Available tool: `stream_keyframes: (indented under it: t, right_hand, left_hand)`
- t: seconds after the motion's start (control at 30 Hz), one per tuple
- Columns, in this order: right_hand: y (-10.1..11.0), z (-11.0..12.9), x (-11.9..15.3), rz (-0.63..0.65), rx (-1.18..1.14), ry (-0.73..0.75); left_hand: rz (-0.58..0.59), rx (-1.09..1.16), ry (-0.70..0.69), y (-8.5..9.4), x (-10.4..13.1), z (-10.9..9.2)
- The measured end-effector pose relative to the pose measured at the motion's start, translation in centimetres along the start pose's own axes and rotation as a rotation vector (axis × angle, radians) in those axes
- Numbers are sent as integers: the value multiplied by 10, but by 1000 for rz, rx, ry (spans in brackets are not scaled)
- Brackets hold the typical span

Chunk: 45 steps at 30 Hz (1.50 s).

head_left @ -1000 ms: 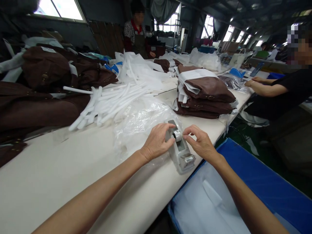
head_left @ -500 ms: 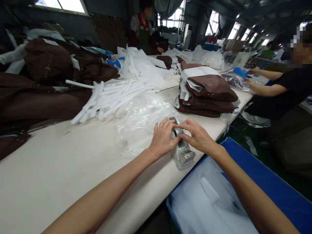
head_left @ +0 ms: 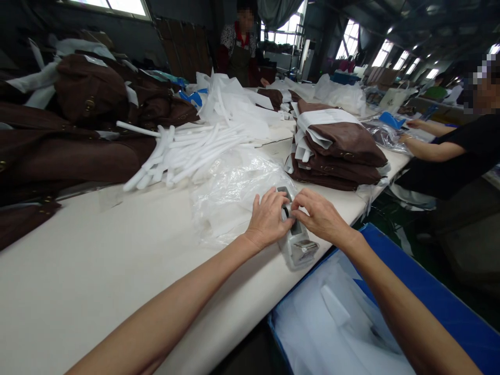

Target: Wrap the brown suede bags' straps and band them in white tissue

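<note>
A grey tape dispenser (head_left: 297,246) stands near the table's front edge. My left hand (head_left: 269,216) rests against its left side, with the fingers over the top and the thumb at its middle. My right hand (head_left: 318,216) is at the dispenser's right side, thumb and index finger pinched together above the roll area; what lies between the fingertips is too small to tell. Just behind and left of my hands lies a crumpled clear plastic bag (head_left: 234,187). White foam tubes (head_left: 195,151) are heaped beyond it.
Stacked brown leather bags (head_left: 344,151) stand behind my right hand; more brown bags (head_left: 94,94) pile at the left. A blue bin (head_left: 410,271) with white sheets (head_left: 328,323) sits below the table edge. One person stands across the table, another at the right.
My right fingers have pulled together and moved slightly off my left hand, which stays on the dispenser. The whole view has shifted slightly.
</note>
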State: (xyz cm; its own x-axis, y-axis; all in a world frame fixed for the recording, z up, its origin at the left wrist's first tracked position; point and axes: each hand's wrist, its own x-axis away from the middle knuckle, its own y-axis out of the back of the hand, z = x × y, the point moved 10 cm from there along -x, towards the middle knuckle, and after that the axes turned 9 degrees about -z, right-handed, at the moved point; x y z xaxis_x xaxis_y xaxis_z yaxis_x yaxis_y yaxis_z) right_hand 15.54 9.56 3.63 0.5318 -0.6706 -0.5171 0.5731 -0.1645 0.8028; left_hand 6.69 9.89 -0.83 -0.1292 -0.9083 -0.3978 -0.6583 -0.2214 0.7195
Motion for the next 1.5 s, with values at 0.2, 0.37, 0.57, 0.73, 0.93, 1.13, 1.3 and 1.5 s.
stream_keyframes:
  t: [0.2, 0.37, 0.57, 0.73, 0.93, 1.13, 1.3, 1.5]
  right_hand:
    - [-5, 10, 9, 66, 125, 93]
    - [-4, 14, 23, 114, 201, 62]
    - [7, 21, 32, 166, 189, -5]
    - [26, 32, 43, 124, 181, -19]
    - [52, 56, 76, -50, 160, -16]
    - [37, 61, 118, -174, 170, -50]
    - [21, 58, 128, -283, 187, -7]
    - [7, 55, 140, -350, 134, 42]
  left_hand:
    - [9, 17, -6, -1, 2, 1]
    - [81, 17, 16, -2, 3, 1]
    - [128, 19, 52, 0, 4, 2]
    - [134, 19, 45, 1, 4, 2]
    - [155, 42, 44, 1, 4, 4]
    - [154, 141, 44, 3, 4, 11]
    - [19, 226, 102, 23, 24, 20]
    - [-82, 197, 208, 67, 93, 52]
